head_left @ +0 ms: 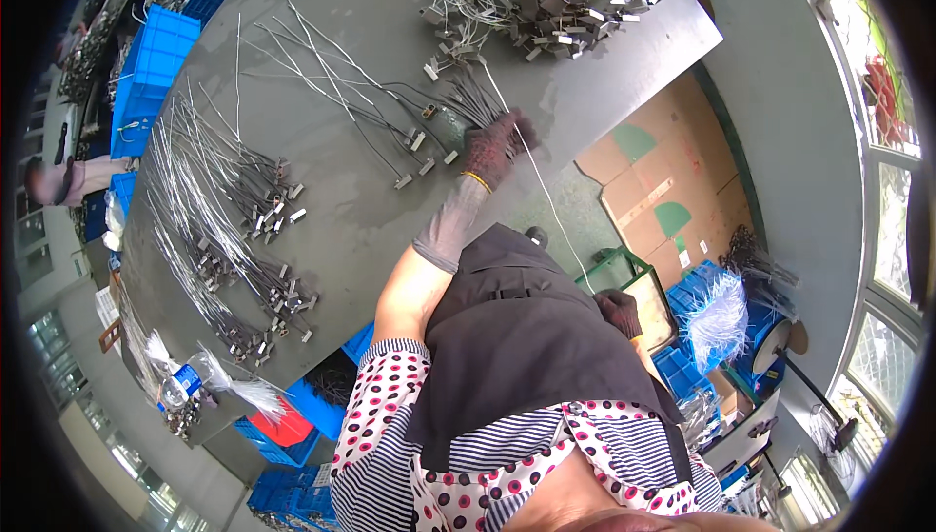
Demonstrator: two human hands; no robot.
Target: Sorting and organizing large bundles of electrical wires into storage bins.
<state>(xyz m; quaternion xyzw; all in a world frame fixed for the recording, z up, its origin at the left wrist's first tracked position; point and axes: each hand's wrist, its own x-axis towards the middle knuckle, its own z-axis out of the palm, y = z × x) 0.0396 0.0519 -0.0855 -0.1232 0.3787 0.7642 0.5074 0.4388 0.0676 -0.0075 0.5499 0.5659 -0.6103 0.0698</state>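
Note:
My left hand point(493, 152), in a dark patterned glove, is closed around a bundle of grey cables point(472, 101) at the near edge of the metal table point(356, 249). A thin white cord point(548, 202) runs from the top of the bundle, past this hand, down toward my right hand point(618, 312). My gloved right hand is low beside my apron, fingers curled at the cord's lower end; its grip is partly hidden. Several loose cables with small white connectors point(417, 142) lie just left of the bundle.
A large heap of cables with connectors point(556, 5) covers the table's far right. More cables point(229, 230) are spread at the left, near a plastic bottle point(180, 386). Blue crates point(156, 54) line the far left. A green-framed bin point(651, 303) and cardboard point(663, 181) are at the right.

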